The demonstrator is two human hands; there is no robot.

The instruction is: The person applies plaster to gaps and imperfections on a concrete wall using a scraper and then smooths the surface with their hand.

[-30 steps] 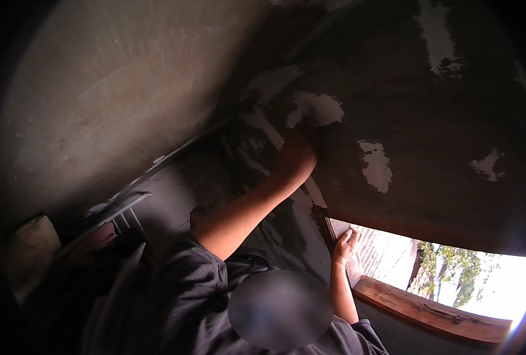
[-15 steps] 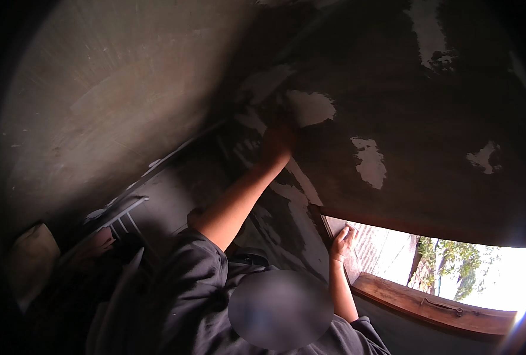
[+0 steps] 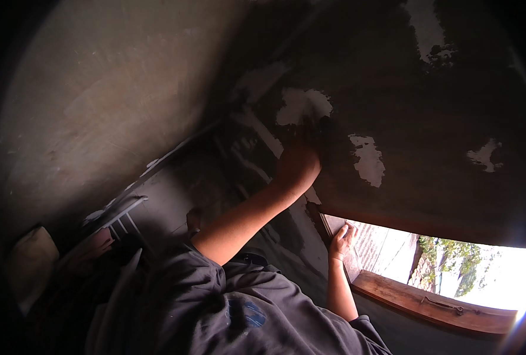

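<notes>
My left hand (image 3: 301, 158) reaches up to a dark wall (image 3: 416, 118), just below an irregular pale patch (image 3: 298, 103) on it. Deep shadow covers its fingers, so I cannot see whether they hold anything. Lower and to the right, my right hand (image 3: 344, 239) has its fingers bent over the upright side of a window frame (image 3: 326, 228). Beside that hand is the bright window opening, with a brown wooden sill (image 3: 434, 305) along its bottom. More pale patches, such as one ragged patch (image 3: 369, 160), mark the dark wall.
A lighter plain surface (image 3: 109, 89) fills the upper left. Below its edge is a pale rack-like thing with bars (image 3: 127, 214). A beige object (image 3: 35, 254) is at the far left in shadow. Greenery (image 3: 446, 263) shows outside the window.
My left hand has moved right and somewhat down across the wall, uncovering more of the pale patch's left part. My right hand stays at the window frame.
</notes>
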